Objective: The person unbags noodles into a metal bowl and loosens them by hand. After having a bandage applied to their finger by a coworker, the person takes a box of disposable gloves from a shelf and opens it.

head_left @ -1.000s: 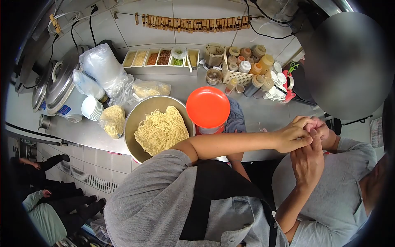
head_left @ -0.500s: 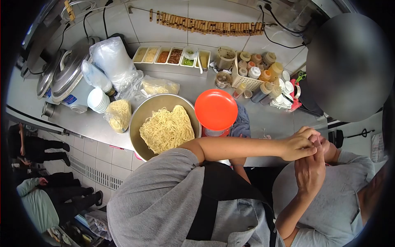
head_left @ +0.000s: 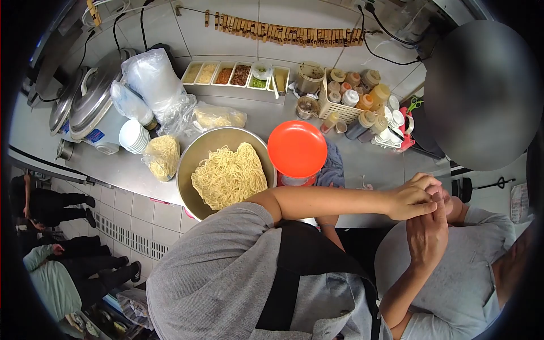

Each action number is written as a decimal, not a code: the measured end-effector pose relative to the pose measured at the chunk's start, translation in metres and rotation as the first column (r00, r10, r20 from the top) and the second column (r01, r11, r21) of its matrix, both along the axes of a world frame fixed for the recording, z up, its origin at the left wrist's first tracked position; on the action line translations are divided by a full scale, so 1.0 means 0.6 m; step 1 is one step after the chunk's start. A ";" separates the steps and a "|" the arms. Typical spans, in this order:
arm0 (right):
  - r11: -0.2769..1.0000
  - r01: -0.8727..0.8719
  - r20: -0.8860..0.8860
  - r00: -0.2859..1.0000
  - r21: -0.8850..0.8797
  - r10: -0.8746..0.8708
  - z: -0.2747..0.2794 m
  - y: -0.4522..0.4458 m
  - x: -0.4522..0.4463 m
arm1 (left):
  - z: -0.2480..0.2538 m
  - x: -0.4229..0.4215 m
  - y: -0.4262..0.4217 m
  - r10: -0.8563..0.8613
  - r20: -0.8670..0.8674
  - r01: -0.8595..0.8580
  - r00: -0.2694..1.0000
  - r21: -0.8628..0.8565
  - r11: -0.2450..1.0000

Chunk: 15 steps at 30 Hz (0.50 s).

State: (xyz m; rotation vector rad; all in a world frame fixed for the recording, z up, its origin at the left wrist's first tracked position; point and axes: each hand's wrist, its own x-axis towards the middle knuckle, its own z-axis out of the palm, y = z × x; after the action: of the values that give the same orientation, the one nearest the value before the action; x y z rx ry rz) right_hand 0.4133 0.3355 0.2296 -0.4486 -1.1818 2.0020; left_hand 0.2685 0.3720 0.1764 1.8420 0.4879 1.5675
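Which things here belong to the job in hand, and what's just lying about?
In the job:
left hand
co-worker's hands, at its fingertips; can't tell if anything is pinched there

Seemingly just lying about:
noodles in the metal bowl
red plate
blue-grey cloth
bottle basket

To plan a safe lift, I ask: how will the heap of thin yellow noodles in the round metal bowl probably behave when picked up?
The noodles will probably hang floppy, since the thin strands bend and curl. Tangled together, they may lift as a clump.
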 end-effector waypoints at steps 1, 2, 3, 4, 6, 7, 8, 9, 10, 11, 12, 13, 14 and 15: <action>0.999 0.002 0.051 0.999 0.052 -0.005 -0.003 0.003 0.004 | 0.002 -0.001 -0.001 0.008 0.005 -0.008 1.000 0.015 1.000; 0.995 0.001 0.101 0.995 0.103 -0.012 -0.009 0.009 0.010 | 0.002 -0.001 -0.001 0.017 0.010 -0.017 1.000 0.030 0.999; 0.995 0.002 0.101 0.995 0.102 -0.012 -0.029 0.032 0.034 | 0.004 -0.003 -0.002 0.017 0.010 -0.017 1.000 0.029 0.999; 0.996 -0.084 0.012 0.996 0.028 0.084 -0.059 0.069 0.070 | 0.005 -0.005 -0.003 0.010 0.014 -0.010 1.000 0.030 1.000; 0.983 -0.178 -0.083 0.981 -0.037 0.174 -0.067 0.081 0.078 | 0.005 -0.004 -0.003 0.005 0.019 -0.005 1.000 0.030 1.000; 0.990 -0.136 -0.068 0.989 -0.043 0.133 -0.051 0.068 0.058 | 0.004 -0.003 -0.003 0.018 0.031 -0.019 0.999 0.030 0.999; 0.994 -0.093 -0.052 0.995 -0.050 0.091 -0.043 0.060 0.048 | 0.003 -0.001 -0.004 0.030 0.044 -0.031 0.999 0.029 0.999; 0.994 -0.093 -0.052 0.995 -0.051 0.090 -0.044 0.060 0.050 | 0.002 0.000 -0.004 0.030 0.044 -0.031 0.999 0.028 0.999; 0.996 -0.085 -0.041 0.996 -0.038 0.084 -0.047 0.062 0.055 | 0.001 0.000 -0.002 0.028 0.050 -0.030 0.998 0.033 0.999; 0.997 -0.078 -0.031 0.997 -0.024 0.077 -0.049 0.065 0.060 | 0.003 -0.001 -0.002 0.027 0.057 -0.029 0.998 0.038 0.999; 0.997 -0.077 -0.030 0.997 -0.024 0.077 -0.050 0.073 0.061 | 0.004 -0.003 -0.003 0.027 0.057 -0.029 0.998 0.039 0.999; 0.967 -0.254 -0.085 0.963 0.034 0.256 -0.050 0.087 0.059 | 0.007 -0.007 -0.005 0.014 0.037 -0.015 0.999 0.030 0.999; 0.903 -0.418 -0.128 0.895 0.100 0.428 -0.048 0.103 0.054 | 0.009 -0.010 -0.007 0.001 0.017 -0.002 1.000 0.021 1.000; 0.903 -0.418 -0.129 0.895 0.101 0.428 -0.037 0.124 0.045 | 0.011 -0.012 -0.009 0.001 0.017 -0.002 1.000 0.022 1.000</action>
State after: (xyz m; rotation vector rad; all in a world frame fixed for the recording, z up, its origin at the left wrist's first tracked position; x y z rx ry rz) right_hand 0.4400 0.4101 0.2072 0.0031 -1.3363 2.3030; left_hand 0.2611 0.3668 0.1832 1.8434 0.4662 1.5940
